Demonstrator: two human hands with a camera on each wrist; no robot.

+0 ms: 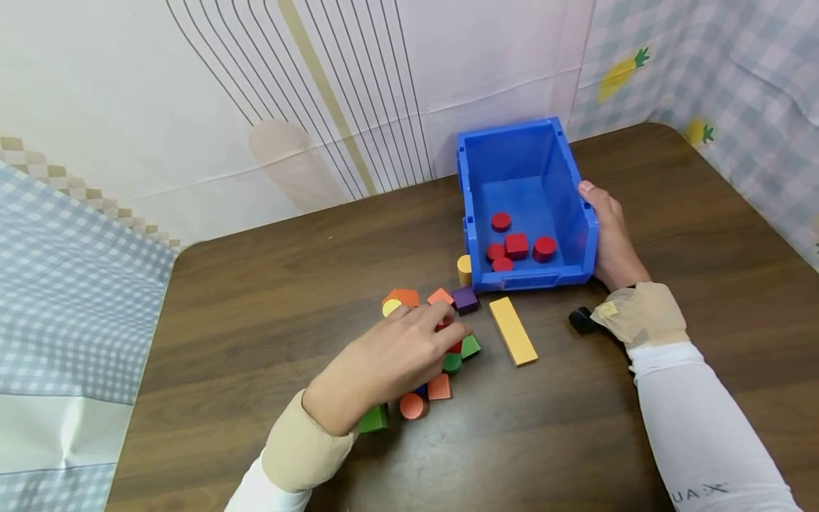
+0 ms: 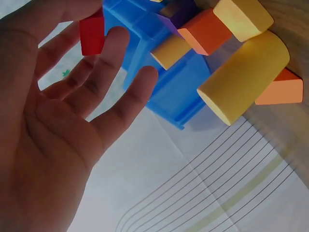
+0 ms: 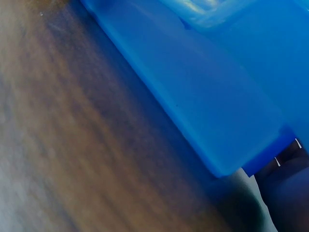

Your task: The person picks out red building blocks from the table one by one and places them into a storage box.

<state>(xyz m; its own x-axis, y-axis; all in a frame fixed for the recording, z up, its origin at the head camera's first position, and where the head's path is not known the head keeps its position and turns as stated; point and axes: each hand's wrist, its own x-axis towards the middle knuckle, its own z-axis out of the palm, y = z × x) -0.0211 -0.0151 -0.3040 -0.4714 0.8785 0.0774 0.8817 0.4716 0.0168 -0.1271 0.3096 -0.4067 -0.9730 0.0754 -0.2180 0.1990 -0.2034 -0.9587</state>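
Note:
My left hand (image 1: 397,352) is over a loose group of coloured blocks and pinches a red block (image 2: 91,35) between thumb and fingers. In the head view, the hand partly hides that block. At the right, my right hand (image 1: 612,238) grips the side wall of a blue plastic bin (image 1: 531,281), its thumb at the rim. Red pieces lie on the bin floor, among them a red cube (image 1: 516,246) and a red cylinder (image 1: 544,249). Near the left hand are a green block (image 1: 470,347), a green cylinder (image 1: 452,363) and a purple block (image 1: 465,300).
A flat yellow block (image 1: 514,331) lies in front of the bin, and a yellow cylinder (image 1: 464,270) stands against its left side. Orange blocks (image 1: 439,387) and a salmon round piece (image 1: 412,406) lie by the left wrist. Fabric-covered walls border the brown table (image 1: 256,284).

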